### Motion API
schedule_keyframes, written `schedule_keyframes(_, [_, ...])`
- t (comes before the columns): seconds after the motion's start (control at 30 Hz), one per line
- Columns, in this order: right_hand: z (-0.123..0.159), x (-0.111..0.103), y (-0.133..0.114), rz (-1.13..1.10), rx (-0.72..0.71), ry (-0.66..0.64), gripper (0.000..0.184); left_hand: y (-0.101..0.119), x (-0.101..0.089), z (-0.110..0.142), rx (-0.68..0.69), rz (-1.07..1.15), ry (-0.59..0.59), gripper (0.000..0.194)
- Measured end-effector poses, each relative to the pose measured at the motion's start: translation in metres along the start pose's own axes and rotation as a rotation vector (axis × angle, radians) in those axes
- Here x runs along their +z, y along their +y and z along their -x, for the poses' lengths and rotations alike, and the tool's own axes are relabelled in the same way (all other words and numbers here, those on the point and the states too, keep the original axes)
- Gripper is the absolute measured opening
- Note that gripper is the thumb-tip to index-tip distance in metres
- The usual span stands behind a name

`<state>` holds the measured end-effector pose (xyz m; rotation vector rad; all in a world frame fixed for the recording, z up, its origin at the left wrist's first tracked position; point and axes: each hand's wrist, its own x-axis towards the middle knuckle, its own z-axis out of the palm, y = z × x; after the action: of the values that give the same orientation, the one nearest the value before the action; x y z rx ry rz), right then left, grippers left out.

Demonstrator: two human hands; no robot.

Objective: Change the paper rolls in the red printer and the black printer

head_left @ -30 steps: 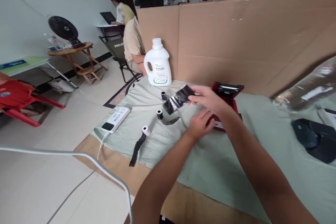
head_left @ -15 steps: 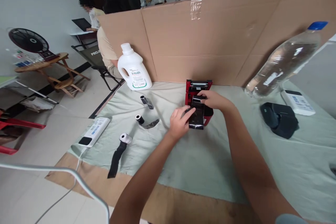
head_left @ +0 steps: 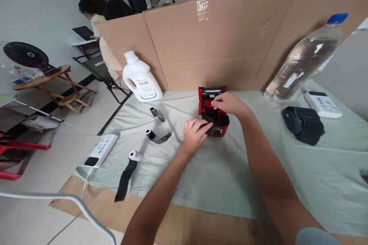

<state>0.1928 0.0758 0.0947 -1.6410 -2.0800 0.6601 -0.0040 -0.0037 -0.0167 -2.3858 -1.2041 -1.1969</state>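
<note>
A small red and black printer (head_left: 224, 122) with its lid raised stands by the cardboard. A strip of shiny black film (head_left: 213, 125) lies over its open front part. My left hand (head_left: 194, 134) is at the printer's left side, its thumb pressed on the film and its other fingers partly hidden. Over the printer's right side is my right hand (head_left: 230, 104), fingertips pinched together near the lid; what is between them is hidden. To the left lie a white paper roll (head_left: 135, 155) with a black tail (head_left: 125, 180), and two small dark rolls (head_left: 150, 134).
A white detergent jug (head_left: 142, 80) and a leaning water bottle (head_left: 307, 61) stand before the cardboard (head_left: 218, 46). A white power bank (head_left: 102, 149) with a cable lies left. At right are a black device (head_left: 303, 124) and a white box (head_left: 324, 104). People sit behind.
The black film has moved from the left to the printer, then down into its open part. Both hands went with it, and the right hand's fingertips are now nearer the lid. The view swung right.
</note>
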Motion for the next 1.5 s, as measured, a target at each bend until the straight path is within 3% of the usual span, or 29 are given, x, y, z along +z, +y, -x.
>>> schedule_keyframes(0.13, [-0.005, -0.009, 0.007, -0.117, -0.039, 0.519, 0.022, 0.001, -0.002, 0.0, 0.04, 0.014, 0.03, 0.038])
schedule_keyframes(0.2, [-0.012, -0.004, 0.013, -0.169, -0.052, 0.653, 0.022, 0.002, -0.002, 0.0, 0.048, 0.01, 0.021, 0.037])
schedule_keyframes(0.27, [-0.02, 0.002, 0.02, -0.241, -0.048, 0.68, 0.023, 0.002, -0.003, 0.0, 0.035, 0.002, -0.014, 0.038])
schedule_keyframes(0.43, [-0.028, 0.005, 0.032, -0.384, -0.062, 0.642, 0.022, 0.003, -0.003, 0.0, 0.021, -0.003, -0.037, 0.038])
schedule_keyframes(0.6, [-0.026, 0.006, 0.034, -0.611, 0.028, 0.516, 0.024, 0.006, -0.005, -0.003, 0.034, 0.008, 0.002, 0.038])
schedule_keyframes(0.9, [0.004, 0.046, 0.063, -0.554, 0.051, 0.395, 0.06, 0.011, -0.005, -0.003, 0.084, 0.02, -0.044, 0.038])
schedule_keyframes(1.03, [0.016, 0.062, 0.077, -0.684, 0.068, 0.321, 0.072, 0.008, -0.003, 0.002, 0.087, 0.018, -0.058, 0.039])
schedule_keyframes(1.23, [0.022, 0.067, 0.073, -0.844, -0.02, 0.23, 0.061, 0.0, -0.001, 0.007, 0.044, -0.012, 0.021, 0.039])
schedule_keyframes(1.37, [0.024, 0.071, 0.073, -0.846, -0.059, 0.205, 0.064, -0.002, 0.0, 0.004, 0.037, 0.007, 0.056, 0.04])
schedule_keyframes(1.5, [0.023, 0.075, 0.077, -0.843, -0.07, 0.206, 0.067, -0.005, -0.001, -0.004, -0.098, -0.008, -0.071, 0.059])
